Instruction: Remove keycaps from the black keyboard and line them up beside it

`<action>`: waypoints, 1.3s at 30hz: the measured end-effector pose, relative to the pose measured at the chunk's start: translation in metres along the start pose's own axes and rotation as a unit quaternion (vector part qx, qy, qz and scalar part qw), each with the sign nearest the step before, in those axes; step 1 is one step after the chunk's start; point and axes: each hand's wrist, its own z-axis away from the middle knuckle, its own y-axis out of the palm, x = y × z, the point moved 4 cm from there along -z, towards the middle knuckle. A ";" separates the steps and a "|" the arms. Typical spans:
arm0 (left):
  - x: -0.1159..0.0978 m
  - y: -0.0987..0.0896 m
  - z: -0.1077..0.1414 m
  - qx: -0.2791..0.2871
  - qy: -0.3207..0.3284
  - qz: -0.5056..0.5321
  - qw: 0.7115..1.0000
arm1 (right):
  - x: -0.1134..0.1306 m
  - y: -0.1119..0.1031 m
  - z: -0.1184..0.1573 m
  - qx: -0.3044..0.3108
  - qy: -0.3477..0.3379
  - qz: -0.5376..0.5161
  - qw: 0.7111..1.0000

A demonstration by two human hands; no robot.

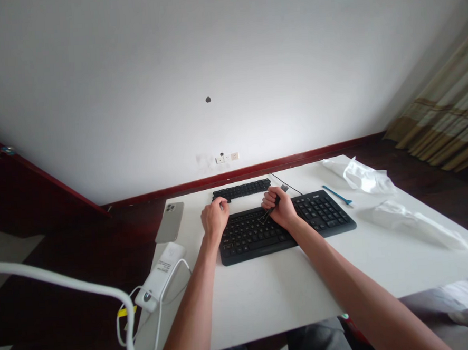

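Well, your black keyboard (257, 234) lies flat in the middle of the white table (304, 292), its number pad to the right and its dark keys marked with pale legends too small to read. Your left hand (216, 215) sits over the keyboard's upper edge, its fingers curled down and bunched together; you cannot tell whether they pinch anything. Your right hand (277, 206) is closed around a slim dark tool (266, 216), fingers wrapped tightly, with the tool's thin tip angled down toward the keys and a grey end (284, 188) poking out past your knuckles. Just beyond the keyboard lies a narrow black strip of keys (240, 189), and a thin black cable (286, 180) runs behind your right hand. To the right, a blue plastic tool (337, 194) lies near the number pad, with two crumpled white plastic bags (364, 176) (419, 226) farther along; you cannot tell whether anything is inside them. To the left, a titanium-coloured smartphone (169, 222) lies face down beside a white power adapter (160, 269), whose white cable (160, 327) loops off the table's edge.
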 end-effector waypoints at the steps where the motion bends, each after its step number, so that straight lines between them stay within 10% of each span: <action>1: 0.005 -0.005 -0.001 -0.015 -0.009 0.007 1.000 | 0.000 0.000 0.000 0.001 0.000 0.001 1.000; 7: 0.017 -0.026 0.002 -0.041 -0.007 0.031 0.999 | 0.000 0.000 0.001 0.005 -0.004 0.009 1.000; 19: -0.035 -0.022 0.080 0.036 0.206 0.085 0.974 | -0.002 0.015 0.011 0.037 0.011 0.012 0.999; 39: -0.035 -0.018 0.083 0.199 0.184 0.120 0.955 | -0.023 0.032 0.024 0.026 0.028 0.064 0.997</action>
